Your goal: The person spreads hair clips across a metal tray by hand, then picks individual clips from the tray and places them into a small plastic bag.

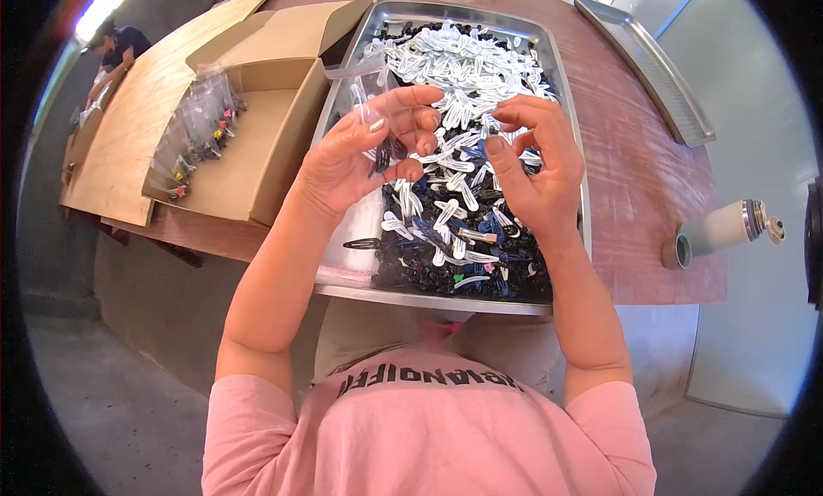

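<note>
A big metal tray (566, 63) lies in front of me, heaped with white snap hair clips (463, 54) at the back and black, blue and white ones mixed nearer me. Above the tray's left side, my left hand (360, 144) is closed on a small clear plastic bag (364, 78), with some dark clips showing inside it. My right hand (544, 166) hovers over the clips with its fingers curved and the thumb apart. Nothing plainly shows in its grasp.
On the left stands an open cardboard box (287, 153) with several filled clear bags (206, 119) in it. A second metal tray (651, 67) sits at the table's right edge. A thermos flask (716, 228) and its cup (677, 252) are at the right. Another person (124, 46) is far left.
</note>
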`<state>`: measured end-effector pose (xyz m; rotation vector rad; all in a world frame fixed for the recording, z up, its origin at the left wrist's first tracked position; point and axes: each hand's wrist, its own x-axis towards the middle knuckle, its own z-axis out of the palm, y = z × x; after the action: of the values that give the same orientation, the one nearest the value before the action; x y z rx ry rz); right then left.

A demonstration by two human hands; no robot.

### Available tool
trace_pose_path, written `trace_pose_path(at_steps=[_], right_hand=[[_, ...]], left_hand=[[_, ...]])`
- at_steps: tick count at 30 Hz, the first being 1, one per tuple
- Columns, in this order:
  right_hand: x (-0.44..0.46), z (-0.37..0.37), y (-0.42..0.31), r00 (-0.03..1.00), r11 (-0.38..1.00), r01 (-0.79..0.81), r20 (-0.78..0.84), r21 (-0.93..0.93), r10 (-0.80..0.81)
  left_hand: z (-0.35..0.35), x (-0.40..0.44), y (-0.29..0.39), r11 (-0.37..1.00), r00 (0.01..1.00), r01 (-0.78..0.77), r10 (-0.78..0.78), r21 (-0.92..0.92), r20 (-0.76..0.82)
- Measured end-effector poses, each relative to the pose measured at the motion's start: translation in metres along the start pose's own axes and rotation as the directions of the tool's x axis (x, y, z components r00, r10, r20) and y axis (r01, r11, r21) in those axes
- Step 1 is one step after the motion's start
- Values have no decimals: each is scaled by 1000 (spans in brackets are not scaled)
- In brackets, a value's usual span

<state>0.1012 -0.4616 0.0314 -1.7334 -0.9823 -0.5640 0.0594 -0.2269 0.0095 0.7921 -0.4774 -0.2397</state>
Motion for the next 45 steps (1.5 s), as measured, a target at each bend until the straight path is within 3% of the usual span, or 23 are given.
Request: trace_pose_path(at_steps=[3, 5, 6, 8, 11, 20, 24, 28, 32, 34, 42, 45], right_hand=[[-1, 4, 2, 993, 994, -105, 53, -1, 105], [-3, 5, 4, 983, 987, -158, 90, -32, 160], [-4, 5, 5, 970, 977, -202, 126, -65, 209], [-6, 6, 13, 968, 978, -187, 152, -98, 200], [-10, 4, 22, 915, 957, -184, 317, -226, 251], [-14, 0, 30, 838, 891, -201, 399, -407, 372], [-10, -4, 36, 850, 875, -219, 355, -433, 388], [-6, -17, 53, 894, 859, -294, 197, -420, 403], [-5, -38, 66, 913, 779, -351, -4, -520, 409], [-2, -48, 62, 845, 610, -441, -75, -658, 529], [-9, -41, 73, 756, 451, -303, 77, -839, 650], [-11, -31, 71, 804, 596, -295, 143, -747, 577]], left_hand=[[4, -1, 1, 998, 997, 40, -37, 41, -63], [10, -1, 2, 972, 970, 77, -21, 222, -244], [11, 0, 2, 972, 970, 80, -25, 219, -242], [13, 0, 1, 947, 943, 116, -10, 301, -331], [10, 2, 1, 963, 926, 94, 9, 253, -378], [1, 3, 0, 971, 895, 75, 35, 228, -446], [10, 4, -2, 959, 884, 115, 21, 261, -467], [5, 4, -6, 946, 903, 150, -12, 288, -429], [6, 4, -8, 943, 908, 149, -11, 297, -420], [5, 5, -9, 950, 911, 126, 2, 284, -413], [6, 3, -7, 919, 920, 174, -25, 353, -390], [6, 3, -7, 923, 922, 166, -21, 347, -386]])
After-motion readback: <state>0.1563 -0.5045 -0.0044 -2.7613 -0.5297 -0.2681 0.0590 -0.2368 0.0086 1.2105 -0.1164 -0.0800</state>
